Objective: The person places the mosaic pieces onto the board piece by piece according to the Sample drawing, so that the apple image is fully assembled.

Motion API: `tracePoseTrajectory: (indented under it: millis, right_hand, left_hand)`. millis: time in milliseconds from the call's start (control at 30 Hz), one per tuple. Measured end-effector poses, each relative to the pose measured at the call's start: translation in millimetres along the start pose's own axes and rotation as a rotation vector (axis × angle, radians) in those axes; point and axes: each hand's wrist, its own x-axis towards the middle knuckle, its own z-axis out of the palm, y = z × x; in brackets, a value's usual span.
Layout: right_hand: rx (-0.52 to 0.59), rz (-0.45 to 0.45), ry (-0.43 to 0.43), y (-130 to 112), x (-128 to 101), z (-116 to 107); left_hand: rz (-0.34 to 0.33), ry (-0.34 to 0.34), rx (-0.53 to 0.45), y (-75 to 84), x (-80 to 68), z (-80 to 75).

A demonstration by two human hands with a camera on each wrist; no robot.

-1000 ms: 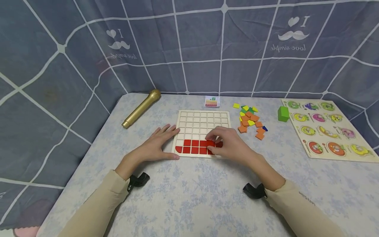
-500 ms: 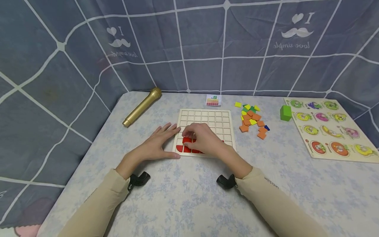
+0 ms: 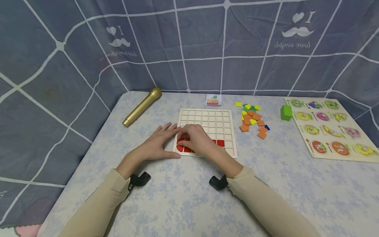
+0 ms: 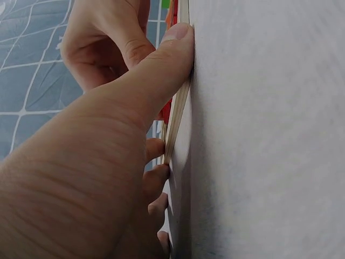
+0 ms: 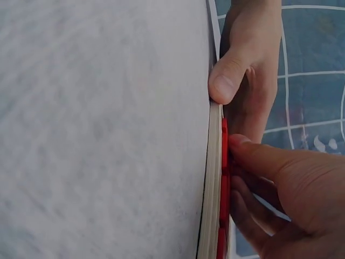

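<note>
A pale wooden grid board lies on the table, with red tiles filling cells along its two front rows. My right hand is over the board's front left part, its thumb and fingers pinching a red tile at the left end of the second row. The fingers partly hide that tile's shape. My left hand is spread flat at the board's left edge, fingertips and thumb touching it. In the right wrist view, the right thumb presses near the raised red tiles on the board.
Several orange, yellow, green and blue tiles lie loose right of the board. Behind it is a small picture card. A gold microphone lies back left; a green block and fruit puzzle board are at right.
My right hand has moved left across the board, from the right part of the red rows to their left end. The left hand has stayed at the board's left edge.
</note>
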Motion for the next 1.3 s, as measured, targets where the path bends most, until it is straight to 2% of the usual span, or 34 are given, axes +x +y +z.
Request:
tracePoseTrajectory:
  millis: [333,500,700,933,1100,1300]
  right_hand:
    - [-0.049,-0.048,0.024,0.1,-9.4,-5.6]
    - [-0.021,-0.016,0.044,5.3,-21.7,-19.4]
    - [0.002,0.051,0.071,18.6,-36.9,-46.1]
    - [-0.046,0.124,0.107,43.8,-48.2,-85.9]
    - [-0.023,0.22,0.108,64.9,-61.3,-114.8]
    - [-0.08,0.316,0.123,83.6,-76.8,-141.9]
  left_hand:
    - [0.012,0.002,0.0,1.2,-1.2,-1.6]
    - [0.003,0.006,0.014,0.5,-3.0,-1.6]
    - [-0.011,0.012,0.023,0.8,-3.5,-0.8]
    - [-0.008,0.02,0.017,0.7,-1.2,2.2]
    - [-0.005,0.009,0.014,1.4,-0.4,2.5]
    - [-0.008,0.003,0.017,0.2,-1.4,0.4]
